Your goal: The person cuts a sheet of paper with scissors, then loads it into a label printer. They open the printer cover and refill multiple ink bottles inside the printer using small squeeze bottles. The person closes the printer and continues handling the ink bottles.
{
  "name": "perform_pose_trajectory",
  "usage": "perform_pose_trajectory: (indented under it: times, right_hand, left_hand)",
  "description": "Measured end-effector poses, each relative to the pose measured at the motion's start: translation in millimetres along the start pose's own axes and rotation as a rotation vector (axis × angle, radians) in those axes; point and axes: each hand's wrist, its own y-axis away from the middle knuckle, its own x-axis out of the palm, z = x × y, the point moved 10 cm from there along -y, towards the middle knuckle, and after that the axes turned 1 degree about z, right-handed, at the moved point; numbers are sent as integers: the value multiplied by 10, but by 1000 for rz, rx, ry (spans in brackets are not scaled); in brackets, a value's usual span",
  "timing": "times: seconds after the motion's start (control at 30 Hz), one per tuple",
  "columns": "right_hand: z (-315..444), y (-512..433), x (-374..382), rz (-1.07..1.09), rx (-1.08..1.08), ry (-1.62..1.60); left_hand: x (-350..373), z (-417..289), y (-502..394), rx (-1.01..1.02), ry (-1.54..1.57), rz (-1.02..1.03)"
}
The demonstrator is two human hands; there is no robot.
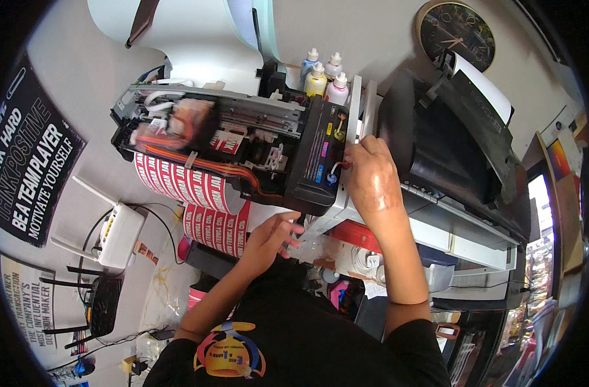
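An opened inkjet printer (256, 140) with its cover off stands before me. Its black ink tank unit (314, 159) has coloured labels and small stoppers, among them a blue stopper (331, 179) and a yellow stopper (339, 134). My right hand (376, 176) is at the unit's right side, fingertips bent close to a small reddish part (346, 165); whether they grip it is hidden. Below the printer's front corner, my left hand (270, 239) has its fingers apart and holds nothing. A blurred ink carriage (193, 121) sits at the left inside. Red-and-white printed paper (178, 186) curls out in front.
Several ink bottles (316, 81) stand behind the tank unit. To the right is a second black printer (449, 145) holding white paper. A white router (122, 234) and a black router (104, 305) are at the left with loose cables. A wall clock (455, 36) hangs above.
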Motion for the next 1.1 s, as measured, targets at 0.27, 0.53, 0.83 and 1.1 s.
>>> perform_pose_trajectory:
  times: [0.27,0.53,0.83,1.1]
  right_hand:
    - [-62,-840,-405,-142,-150,364]
    - [-913,-1650,587,731,381,373]
    - [-851,-1689,489,588,309,320]
    - [185,-1392,-916,291,193,153]
  left_hand:
    - [9,-380,378,-7,-196,64]
    - [94,-1009,691,215,-210,90]
    - [-107,-1599,713,549,-403,-235]
    - [322,-2474,385,1118,-915,-601]
